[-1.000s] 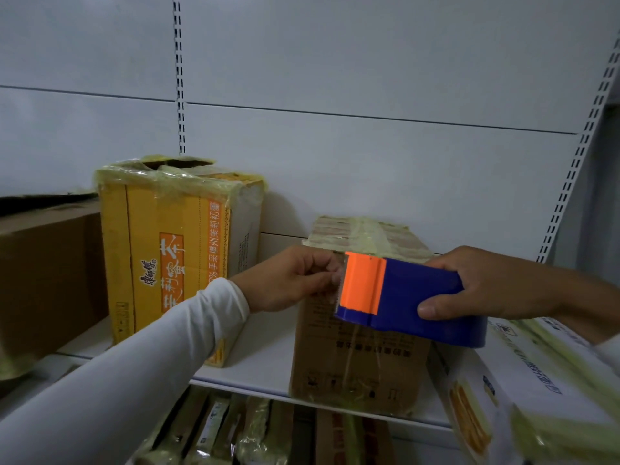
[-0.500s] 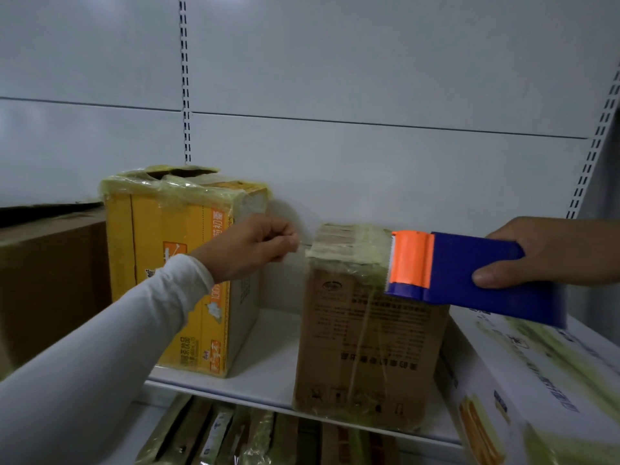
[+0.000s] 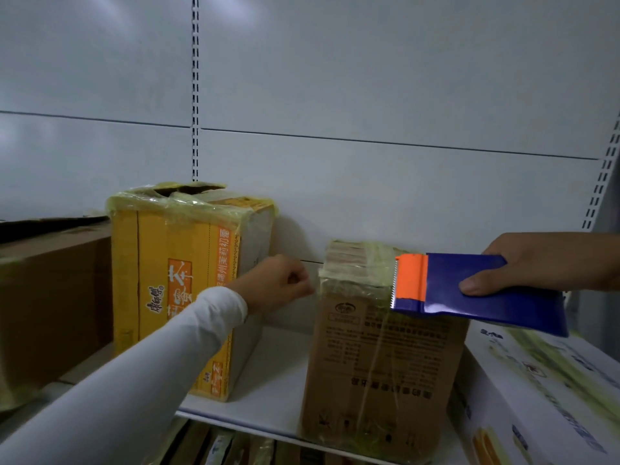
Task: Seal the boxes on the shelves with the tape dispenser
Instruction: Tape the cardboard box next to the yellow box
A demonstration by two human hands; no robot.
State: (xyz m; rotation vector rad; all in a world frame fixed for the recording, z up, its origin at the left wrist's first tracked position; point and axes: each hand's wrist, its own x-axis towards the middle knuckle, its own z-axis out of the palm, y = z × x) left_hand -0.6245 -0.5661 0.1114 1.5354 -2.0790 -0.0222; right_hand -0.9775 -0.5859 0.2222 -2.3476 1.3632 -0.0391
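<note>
The right hand (image 3: pixel 550 263) grips the blue tape dispenser (image 3: pixel 476 293), its orange toothed end over the top front edge of the brown box (image 3: pixel 379 357) at the shelf's (image 3: pixel 268 397) front edge. The left hand (image 3: pixel 278 283), fingers curled as if pinching something too thin to make out, hangs between that box and the yellow box (image 3: pixel 174 290) to its left. A white box (image 3: pixel 536 397) crowds the brown box's right side, and a plain carton (image 3: pixel 50 303) stands at the far left.

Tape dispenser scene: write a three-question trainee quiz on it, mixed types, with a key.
1. True or false: the right hand holds the tape dispenser.
2. Which box sits directly under the dispenser's orange end? A) yellow box B) brown box C) white box
3. Fill in: the left hand, fingers curled, is between the yellow box and the ____ box.

Key: 1 true; 2 B; 3 brown.
</note>
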